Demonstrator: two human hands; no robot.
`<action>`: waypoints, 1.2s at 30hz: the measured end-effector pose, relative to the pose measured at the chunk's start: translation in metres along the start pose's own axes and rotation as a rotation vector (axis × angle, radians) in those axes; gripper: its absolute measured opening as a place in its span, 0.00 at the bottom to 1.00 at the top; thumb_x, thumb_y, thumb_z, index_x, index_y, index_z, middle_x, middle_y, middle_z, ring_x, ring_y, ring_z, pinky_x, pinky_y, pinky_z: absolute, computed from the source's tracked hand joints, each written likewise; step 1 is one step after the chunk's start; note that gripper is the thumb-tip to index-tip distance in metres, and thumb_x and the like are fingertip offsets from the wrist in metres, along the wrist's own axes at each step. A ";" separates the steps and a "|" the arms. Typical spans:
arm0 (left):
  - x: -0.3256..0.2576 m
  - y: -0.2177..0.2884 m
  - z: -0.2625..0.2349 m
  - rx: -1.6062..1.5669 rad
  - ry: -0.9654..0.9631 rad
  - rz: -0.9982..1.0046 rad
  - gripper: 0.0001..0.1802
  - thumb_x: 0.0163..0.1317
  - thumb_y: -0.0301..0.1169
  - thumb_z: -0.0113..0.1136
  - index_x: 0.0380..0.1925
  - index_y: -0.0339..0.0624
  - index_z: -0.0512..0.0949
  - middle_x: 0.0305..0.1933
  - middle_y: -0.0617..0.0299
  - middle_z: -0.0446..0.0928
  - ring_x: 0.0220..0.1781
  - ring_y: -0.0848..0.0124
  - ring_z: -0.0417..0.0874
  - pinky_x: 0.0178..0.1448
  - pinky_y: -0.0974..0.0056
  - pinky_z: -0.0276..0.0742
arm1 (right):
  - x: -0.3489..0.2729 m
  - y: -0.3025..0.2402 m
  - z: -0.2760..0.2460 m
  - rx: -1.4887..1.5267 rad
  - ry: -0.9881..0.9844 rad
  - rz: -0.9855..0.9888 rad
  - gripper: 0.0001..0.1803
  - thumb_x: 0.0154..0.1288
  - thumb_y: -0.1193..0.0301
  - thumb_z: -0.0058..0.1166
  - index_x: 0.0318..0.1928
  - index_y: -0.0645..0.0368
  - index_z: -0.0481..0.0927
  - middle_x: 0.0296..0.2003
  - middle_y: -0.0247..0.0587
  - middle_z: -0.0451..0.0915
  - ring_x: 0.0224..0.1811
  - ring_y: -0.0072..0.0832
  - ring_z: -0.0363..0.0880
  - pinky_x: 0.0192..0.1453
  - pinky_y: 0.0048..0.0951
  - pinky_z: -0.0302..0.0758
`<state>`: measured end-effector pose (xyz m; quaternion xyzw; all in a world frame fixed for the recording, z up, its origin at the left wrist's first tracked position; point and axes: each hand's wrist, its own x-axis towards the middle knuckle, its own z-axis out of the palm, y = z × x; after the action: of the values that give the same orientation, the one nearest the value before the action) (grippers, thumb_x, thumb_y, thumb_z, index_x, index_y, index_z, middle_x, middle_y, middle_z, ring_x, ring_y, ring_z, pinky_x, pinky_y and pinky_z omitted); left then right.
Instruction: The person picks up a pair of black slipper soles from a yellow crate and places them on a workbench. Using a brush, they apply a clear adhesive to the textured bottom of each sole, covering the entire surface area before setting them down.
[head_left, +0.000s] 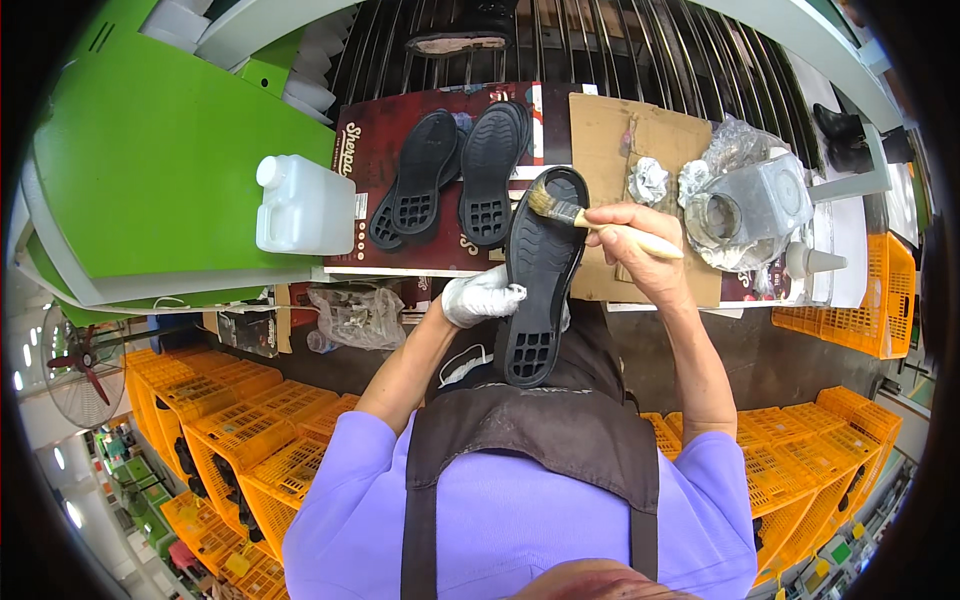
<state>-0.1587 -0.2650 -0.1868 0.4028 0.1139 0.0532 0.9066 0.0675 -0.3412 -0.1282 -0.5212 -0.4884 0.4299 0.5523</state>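
My left hand point(481, 296), in a white glove, grips a black rubber shoe sole point(540, 270) from the left side and holds it up, tread facing me. My right hand point(638, 250) holds a wooden-handled brush point(575, 214), its bristles touching the upper left edge of that sole. Behind it, several more black soles point(455, 175) lie overlapping on a dark red board point(365, 140).
A white plastic jug point(300, 205) stands at the left on a green surface point(150, 170). A foil-wrapped metal tin point(755, 205) and a white squeeze bottle point(812, 262) sit at the right on brown cardboard point(600, 130). Stacks of orange crates point(240, 420) surround my legs. A conveyor of dark bars point(600, 45) runs behind.
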 end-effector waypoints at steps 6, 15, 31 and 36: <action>-0.002 0.000 -0.002 -0.052 -0.063 0.052 0.35 0.57 0.46 0.60 0.57 0.33 0.64 0.47 0.50 0.76 0.48 0.61 0.79 0.55 0.58 0.73 | -0.002 0.001 -0.001 -0.018 -0.049 0.035 0.13 0.62 0.71 0.57 0.43 0.68 0.81 0.35 0.42 0.83 0.34 0.22 0.82 0.40 0.22 0.78; 0.000 0.004 0.003 -0.062 -0.092 0.081 0.39 0.57 0.55 0.58 0.57 0.34 0.65 0.45 0.51 0.77 0.46 0.62 0.80 0.51 0.60 0.75 | -0.005 0.000 0.008 0.012 -0.107 0.016 0.14 0.61 0.70 0.57 0.43 0.68 0.81 0.35 0.45 0.83 0.34 0.24 0.82 0.41 0.23 0.77; -0.004 -0.009 0.000 -0.386 0.123 0.037 0.50 0.51 0.72 0.42 0.63 0.44 0.61 0.49 0.54 0.76 0.41 0.64 0.81 0.42 0.59 0.81 | -0.013 0.003 0.024 0.047 -0.146 -0.006 0.12 0.60 0.72 0.57 0.42 0.65 0.81 0.36 0.43 0.83 0.37 0.26 0.80 0.42 0.25 0.76; -0.004 -0.012 -0.003 -0.447 0.202 0.043 0.53 0.49 0.76 0.35 0.62 0.42 0.62 0.49 0.54 0.76 0.40 0.64 0.81 0.41 0.60 0.81 | -0.017 0.006 0.033 0.063 -0.145 -0.008 0.11 0.61 0.72 0.57 0.43 0.65 0.81 0.37 0.43 0.82 0.39 0.25 0.80 0.44 0.25 0.75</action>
<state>-0.1629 -0.2714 -0.1970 0.1871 0.1806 0.1363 0.9559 0.0330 -0.3523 -0.1359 -0.4691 -0.5155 0.4794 0.5333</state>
